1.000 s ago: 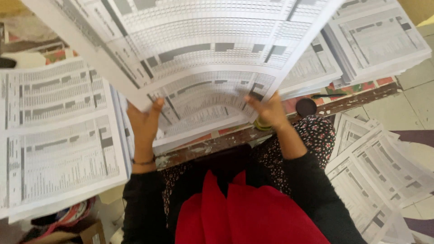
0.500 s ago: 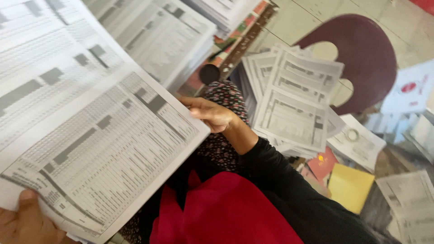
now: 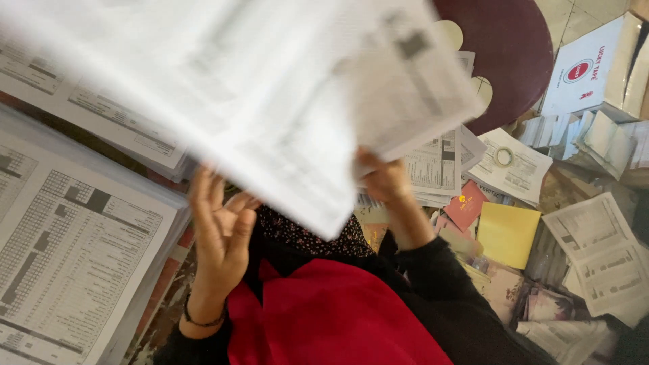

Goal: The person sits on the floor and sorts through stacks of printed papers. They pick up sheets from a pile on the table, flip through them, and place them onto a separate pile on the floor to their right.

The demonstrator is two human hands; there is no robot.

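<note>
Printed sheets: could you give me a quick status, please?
Right hand grips blurred printed sheets. Left hand open beneath them. Paper stack at left.

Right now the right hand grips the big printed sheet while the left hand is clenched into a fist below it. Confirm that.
Not quite. In the head view the left hand is open, fingers spread, not a fist. The rest holds: the right hand grips the big printed sheet, and the left is below it.

A paper-sorting workroom: stacks of printed forms (image 3: 67,263), a cardboard box (image 3: 588,67), loose sheets on the floor.
</note>
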